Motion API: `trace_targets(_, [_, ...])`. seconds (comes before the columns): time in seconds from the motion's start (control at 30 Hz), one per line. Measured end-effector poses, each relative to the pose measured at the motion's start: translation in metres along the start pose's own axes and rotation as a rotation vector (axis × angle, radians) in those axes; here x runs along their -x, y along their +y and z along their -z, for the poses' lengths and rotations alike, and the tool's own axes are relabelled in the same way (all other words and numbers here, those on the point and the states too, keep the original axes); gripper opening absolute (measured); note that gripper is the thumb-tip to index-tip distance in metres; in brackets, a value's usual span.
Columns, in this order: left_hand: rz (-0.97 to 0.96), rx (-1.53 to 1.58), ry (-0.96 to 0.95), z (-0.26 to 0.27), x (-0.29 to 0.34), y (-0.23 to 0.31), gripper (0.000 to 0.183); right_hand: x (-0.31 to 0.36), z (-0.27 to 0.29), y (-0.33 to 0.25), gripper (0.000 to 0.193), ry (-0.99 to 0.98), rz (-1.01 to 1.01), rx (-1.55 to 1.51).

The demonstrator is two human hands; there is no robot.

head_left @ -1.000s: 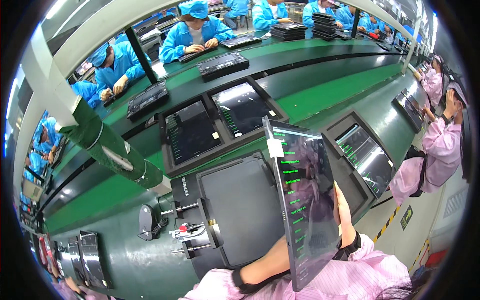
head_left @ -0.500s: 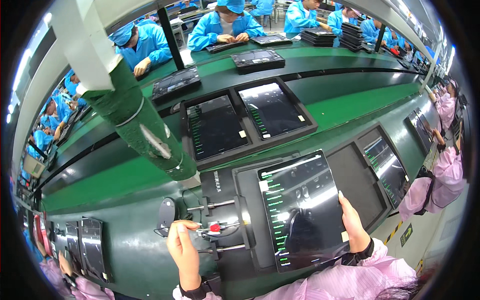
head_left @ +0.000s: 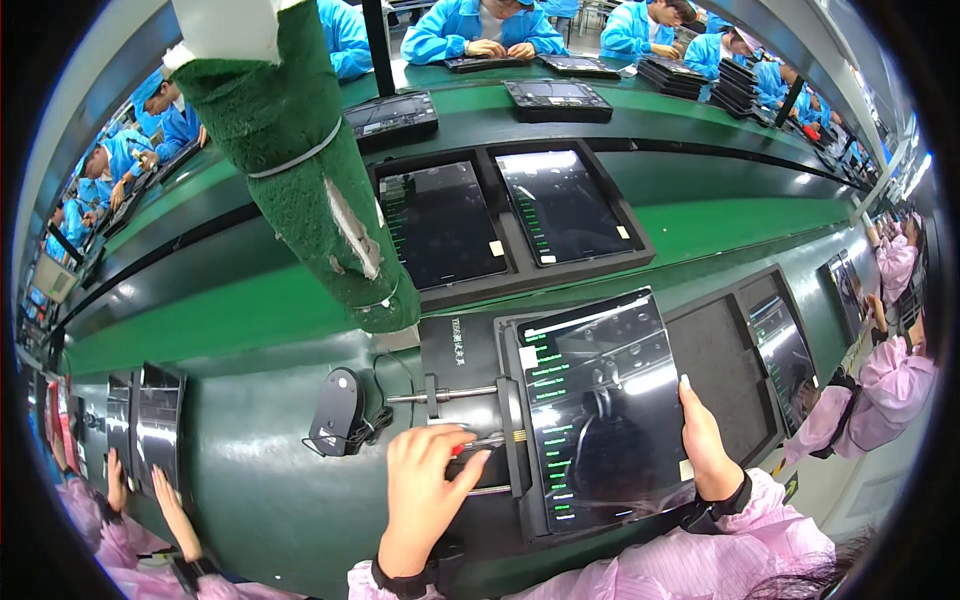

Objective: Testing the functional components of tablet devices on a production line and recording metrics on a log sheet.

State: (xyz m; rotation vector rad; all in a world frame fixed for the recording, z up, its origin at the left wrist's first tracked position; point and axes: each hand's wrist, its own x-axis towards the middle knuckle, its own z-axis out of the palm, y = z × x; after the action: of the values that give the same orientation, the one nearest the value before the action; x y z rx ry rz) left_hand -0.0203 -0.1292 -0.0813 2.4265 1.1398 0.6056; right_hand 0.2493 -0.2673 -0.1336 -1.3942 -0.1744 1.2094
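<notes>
A black test fixture [head_left: 462, 345] with metal guide rods lies in front of me, holding a tablet [head_left: 607, 420] with green lines of text on its dark screen. My left hand [head_left: 428, 485] closes around a small red-tipped lever [head_left: 461, 449] between the rods; its fingers partly hide it. The fixture's black sliding block [head_left: 512, 425] stands close against the tablet's left edge. My right hand [head_left: 712, 445] grips the tablet's right edge, thumb up along the rim and the other fingers mostly hidden.
A black computer mouse [head_left: 338, 410] with a coiled cable sits left of the fixture. Beyond lies a black tray [head_left: 580, 275] with two tablets; another tray [head_left: 700, 350] is at right. A green-wrapped post [head_left: 310, 190] rises at left. Co-workers sit around the benches.
My left hand has moved right and closed over the red-tipped lever. The sliding block has shifted right toward the tablet, which now sits more squarely in the fixture. The head view has shifted slightly.
</notes>
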Motion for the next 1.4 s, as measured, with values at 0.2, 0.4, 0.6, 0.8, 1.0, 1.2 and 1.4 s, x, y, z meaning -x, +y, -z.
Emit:
trace_targets(0.2, [-0.025, -0.157, 0.129, 0.0, 0.005, 0.002, 0.03, 0.002, -0.011, -0.001, 0.05, 0.018, -0.036, 0.072])
trace_targets(0.4, [0.537, 0.077, 0.405, 0.027, 0.01, -0.011, 0.015, 0.002, -0.01, 0.007, 0.059, -0.119, 0.366, 0.331])
trace_targets(0.6, [0.454, -0.015, 0.386, 0.027, 0.016, -0.01, 0.01, -0.004, -0.003, 0.006, 0.052, 0.002, 0.651, 0.899])
trace_targets(0.8, [0.059, -0.132, 0.266, 0.029, 0.013, -0.009, 0.016, -0.003, -0.009, 0.007, 0.058, -0.022, 0.583, 1.223])
trace_targets(1.0, [-0.103, -0.181, -0.028, 0.014, 0.009, -0.003, 0.032, -0.004, -0.008, 0.002, 0.057, -0.023, 0.58, 1.224])
trace_targets(1.2, [-0.1, -0.061, 0.041, 0.008, 0.008, -0.011, 0.02, -0.005, -0.01, 0.0, 0.042, 0.047, 0.598, 1.147])
trace_targets(1.4, [-0.093, -0.062, 0.008, 0.008, 0.007, -0.011, 0.026, -0.003, -0.01, -0.004, 0.027, 0.309, 0.769, 1.118])
